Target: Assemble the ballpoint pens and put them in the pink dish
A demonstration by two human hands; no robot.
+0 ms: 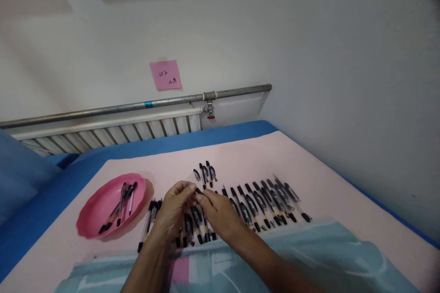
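Over the rows of pens, my left hand and my right hand meet with fingertips pinched together. Between them is a small black pen part; the rest of it is hidden by the fingers. Below and to the right, many black-and-clear pen parts, some with yellow bands, lie side by side on the pink sheet. A small group of black caps and pen pieces rests just beyond my hands. More pens lie left of my left wrist.
At the left, a pink plastic bowl holds several pens. A light blue patterned cloth covers the near edge of the pink sheet. Behind are a radiator, a metal pipe with a valve, and a wall with a pink note.
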